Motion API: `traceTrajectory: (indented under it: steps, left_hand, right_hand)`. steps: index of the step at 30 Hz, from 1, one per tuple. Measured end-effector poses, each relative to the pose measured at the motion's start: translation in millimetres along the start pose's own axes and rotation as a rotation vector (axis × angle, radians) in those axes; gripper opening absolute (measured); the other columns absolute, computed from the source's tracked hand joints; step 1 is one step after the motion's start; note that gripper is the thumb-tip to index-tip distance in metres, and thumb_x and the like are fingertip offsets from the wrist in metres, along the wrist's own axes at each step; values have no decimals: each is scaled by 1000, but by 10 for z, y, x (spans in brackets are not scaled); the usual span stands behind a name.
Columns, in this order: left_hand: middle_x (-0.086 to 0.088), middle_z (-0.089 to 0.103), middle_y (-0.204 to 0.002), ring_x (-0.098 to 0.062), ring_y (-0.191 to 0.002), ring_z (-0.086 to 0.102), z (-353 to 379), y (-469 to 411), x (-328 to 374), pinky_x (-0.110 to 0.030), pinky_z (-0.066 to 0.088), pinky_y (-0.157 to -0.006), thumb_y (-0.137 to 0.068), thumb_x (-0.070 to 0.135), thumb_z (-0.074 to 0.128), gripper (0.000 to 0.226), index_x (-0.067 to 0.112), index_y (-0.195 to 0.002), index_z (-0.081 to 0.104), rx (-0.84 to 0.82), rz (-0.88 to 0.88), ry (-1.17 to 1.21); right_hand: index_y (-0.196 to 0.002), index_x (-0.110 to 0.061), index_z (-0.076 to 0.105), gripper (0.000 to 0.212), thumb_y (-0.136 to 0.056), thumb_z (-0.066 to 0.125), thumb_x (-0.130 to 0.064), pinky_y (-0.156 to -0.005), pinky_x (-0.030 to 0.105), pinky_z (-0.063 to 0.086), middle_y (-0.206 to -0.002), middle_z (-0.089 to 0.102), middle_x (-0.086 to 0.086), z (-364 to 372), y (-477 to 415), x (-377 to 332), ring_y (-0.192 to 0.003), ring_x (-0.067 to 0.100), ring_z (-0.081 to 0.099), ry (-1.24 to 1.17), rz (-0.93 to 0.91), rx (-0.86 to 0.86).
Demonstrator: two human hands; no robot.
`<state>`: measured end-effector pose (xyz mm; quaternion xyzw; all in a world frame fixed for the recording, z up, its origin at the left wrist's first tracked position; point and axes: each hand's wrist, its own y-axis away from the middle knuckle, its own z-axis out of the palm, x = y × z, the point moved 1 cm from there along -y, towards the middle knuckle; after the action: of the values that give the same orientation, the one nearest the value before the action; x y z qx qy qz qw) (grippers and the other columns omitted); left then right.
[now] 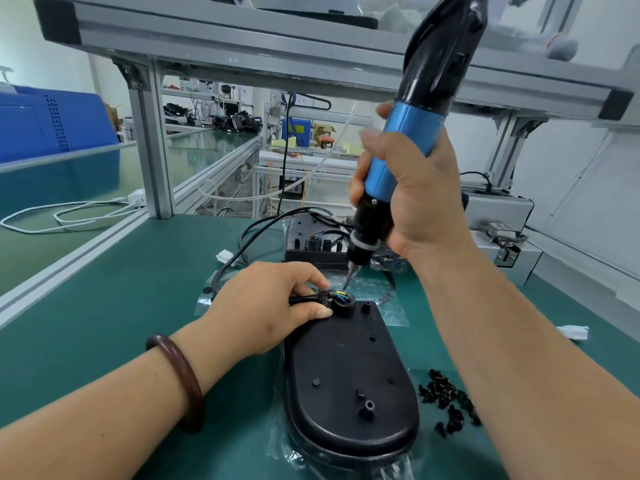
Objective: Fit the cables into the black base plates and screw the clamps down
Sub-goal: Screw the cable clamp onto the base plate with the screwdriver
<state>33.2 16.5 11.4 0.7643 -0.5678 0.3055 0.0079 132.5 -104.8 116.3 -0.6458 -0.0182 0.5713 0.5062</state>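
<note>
While left grip (266,306) pinches cable (306,299) on base plate (343,375), right grip (415,202) holds screwdriver (408,133) above

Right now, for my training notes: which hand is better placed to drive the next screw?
Right. The right hand grips the blue-and-black electric screwdriver, bit tip close to the cable entry, while the left hand pinches the black cable at the black oval plastic base plate.

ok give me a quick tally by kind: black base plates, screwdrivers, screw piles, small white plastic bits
black base plates: 2, the near one and the far one
electric screwdriver: 1
pile of black screws: 1, single screws too small to count
small white plastic pieces: 2, the left one and the right one
total: 6
</note>
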Motion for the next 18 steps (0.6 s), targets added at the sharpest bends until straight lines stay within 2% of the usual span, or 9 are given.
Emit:
traceTrajectory:
  steps: [5,11,13,16,18]
  left_hand:
    - [26,67,-84,7,-85,60,10,-6,-5,-29,52,-83,-74,52,72,21,44,-92,65,-8,-13,26]
    - [27,66,-83,7,-82,60,17,14,-10,-28,53,-81,-74,53,71,21,46,-93,66,12,-15,14]
    - [30,64,-83,7,-86,60,16,21,-11,-25,52,-84,-74,53,71,26,50,-99,64,16,-6,10]
    - [35,54,-80,4,-87,57,14,33,-5,-21,48,-84,-76,56,67,46,58,-119,52,11,15,-45]
    - [33,59,-86,3,-91,58,9,30,-3,-23,48,-86,-77,55,67,42,57,-116,54,10,23,-51]
  right_hand:
    - [-92,-16,49,24,-85,71,-22,-47,29,46,-66,53,9,-243,-61,-142,-45,19,48,204,60,107]
    - [-93,-17,52,29,-83,74,-34,-41,23,44,-65,51,5,-783,8,-184,-43,13,49,517,292,171]
    - [-93,-18,52,29,-82,74,-34,-40,22,44,-68,51,8,-995,106,-147,-42,13,49,595,350,204]
    - [-91,-16,52,33,-80,75,-36,-39,22,44,-68,51,10,-1273,273,-63,-43,15,49,629,444,272]
    - [-97,-13,52,37,-81,75,-36,-39,21,44,-71,51,12,-1421,368,2,-48,18,50,631,502,315]
